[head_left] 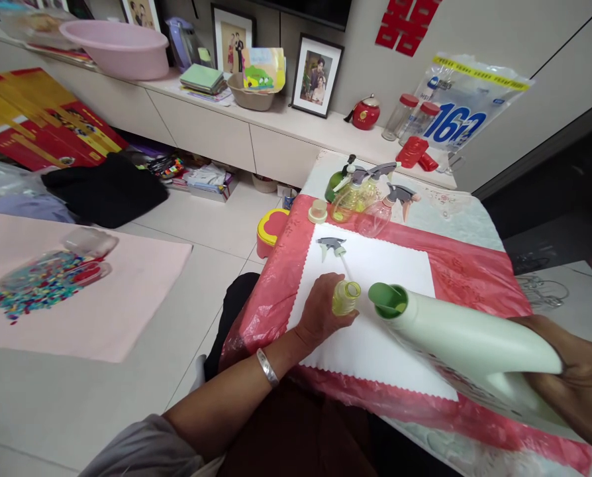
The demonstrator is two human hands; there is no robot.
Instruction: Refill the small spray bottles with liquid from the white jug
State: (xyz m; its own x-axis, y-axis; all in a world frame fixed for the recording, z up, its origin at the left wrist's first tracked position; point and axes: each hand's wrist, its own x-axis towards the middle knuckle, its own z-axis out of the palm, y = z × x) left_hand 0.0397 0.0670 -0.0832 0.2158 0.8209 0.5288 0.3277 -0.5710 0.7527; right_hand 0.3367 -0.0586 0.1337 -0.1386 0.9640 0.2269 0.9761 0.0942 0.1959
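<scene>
Over white mat (pixel 375 258), left fingers (pixel 330 285) gripping yellow bottle (pixel 344 303), right fingers (pixel 549 331) gripping green jug (pixel 455 331), contents unclear

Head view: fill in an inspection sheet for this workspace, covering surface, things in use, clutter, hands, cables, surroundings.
Surface: white mat with scalloped edges, over a wrinkled red plastic sheet.
Things in use: open yellow-green bottle; pale green jug, its spout near the bottle's mouth but apart; sprayer head lying on the mat.
Clutter: several spray bottles and a cap-like piece towards the far side.
Hands: left hand grips the bottle; right hand holds the jug.
Cables: nothing seen on the table.
Surroundings: low cabinet bearing a pink basin; small coloured pieces on a pink surface, left.
</scene>
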